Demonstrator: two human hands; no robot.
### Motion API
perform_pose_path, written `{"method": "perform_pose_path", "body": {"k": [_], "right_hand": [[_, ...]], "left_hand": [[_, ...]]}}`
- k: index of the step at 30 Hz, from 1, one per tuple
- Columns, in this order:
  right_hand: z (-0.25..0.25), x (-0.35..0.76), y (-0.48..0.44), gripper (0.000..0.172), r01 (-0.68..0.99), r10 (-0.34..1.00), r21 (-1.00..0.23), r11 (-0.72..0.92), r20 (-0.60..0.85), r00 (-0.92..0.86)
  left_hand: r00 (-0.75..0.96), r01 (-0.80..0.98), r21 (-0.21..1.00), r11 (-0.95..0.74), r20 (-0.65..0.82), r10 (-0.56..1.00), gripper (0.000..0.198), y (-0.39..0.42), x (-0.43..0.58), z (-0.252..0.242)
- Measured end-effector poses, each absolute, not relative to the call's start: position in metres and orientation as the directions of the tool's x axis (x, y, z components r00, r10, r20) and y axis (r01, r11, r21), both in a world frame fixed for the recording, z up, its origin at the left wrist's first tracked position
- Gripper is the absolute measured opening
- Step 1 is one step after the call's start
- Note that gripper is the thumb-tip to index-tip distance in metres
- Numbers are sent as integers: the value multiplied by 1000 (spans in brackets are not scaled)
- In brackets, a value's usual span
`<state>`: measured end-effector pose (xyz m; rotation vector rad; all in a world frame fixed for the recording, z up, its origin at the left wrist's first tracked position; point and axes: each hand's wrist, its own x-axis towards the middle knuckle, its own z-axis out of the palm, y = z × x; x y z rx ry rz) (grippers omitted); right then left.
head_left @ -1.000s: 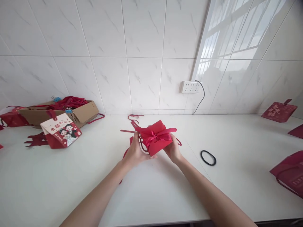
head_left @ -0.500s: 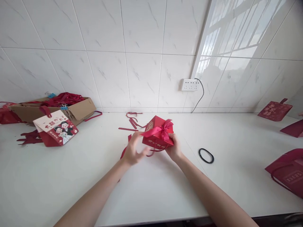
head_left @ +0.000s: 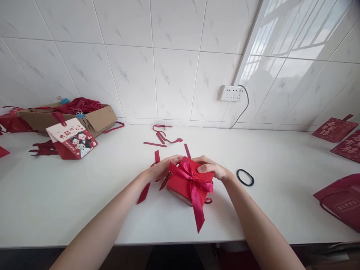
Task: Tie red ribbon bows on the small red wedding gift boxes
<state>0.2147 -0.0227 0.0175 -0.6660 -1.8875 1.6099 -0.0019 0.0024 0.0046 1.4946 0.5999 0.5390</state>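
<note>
A small red gift box [head_left: 184,187] tied with a red ribbon bow [head_left: 194,180] sits on the white table [head_left: 84,195] near its front edge. My left hand [head_left: 161,168] curls round the box's far left side. My right hand [head_left: 212,169] rests on its top right, fingers bent over the lid. One ribbon tail hangs down the front face toward the table edge. Loose red ribbon strips [head_left: 161,139] lie just behind and to the left of the box.
A black hair tie [head_left: 245,177] lies right of the box. At the back left stand a cardboard carton [head_left: 97,119] of red ribbons and a printed red-and-white bag [head_left: 71,139]. Flat red bags [head_left: 341,198] lie at the right. A wall socket [head_left: 231,93] with a cable hangs behind.
The box was held up and turned in the air; now it rests lower on the table nearer the front edge, with both hands over it and the ribbon tail hanging forward.
</note>
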Motion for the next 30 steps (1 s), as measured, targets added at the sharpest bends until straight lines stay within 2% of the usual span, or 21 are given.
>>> {"method": "perform_pose_path", "body": {"k": [5, 9, 12, 14, 15, 17, 20, 24, 27, 30], "right_hand": [[19, 213, -23, 23, 9, 721, -990, 138, 94, -686], [23, 211, -26, 36, 38, 802, -990, 139, 89, -590], [17, 206, -24, 49, 19, 949, -971, 238, 228, -219], [10, 201, -22, 57, 1, 925, -925, 379, 379, 43], [6, 198, -22, 56, 13, 896, -901, 434, 433, 103], [1, 193, -21, 47, 64, 872, -878, 474, 479, 102], [-3, 189, -21, 36, 117, 897, -894, 433, 440, 40], [-4, 189, -18, 25, 123, 902, -895, 429, 433, 0], [-4, 189, -17, 22, 158, 899, -887, 433, 439, -1], [-4, 188, -18, 24, 142, 904, -894, 425, 426, -20]], "left_hand": [[827, 74, 992, 98, -116, 550, 58, 1, -11, 10], [810, 19, 998, 67, -55, 584, 53, -2, -10, 14], [641, -32, 995, -97, 95, 761, 48, -5, -2, 12], [477, -20, 974, -227, 209, 853, 50, -4, 2, 6], [410, -5, 964, -268, 246, 878, 52, -3, 3, 3], [355, 10, 957, -291, 268, 895, 54, 3, 2, -6], [399, -22, 959, -282, 267, 877, 51, 15, -4, -18], [396, -57, 933, -356, 349, 850, 48, 19, -6, -20], [299, -1, 903, -429, 410, 862, 47, 12, -3, -14], [263, 17, 869, -494, 473, 841, 37, 6, -1, -9]]}}
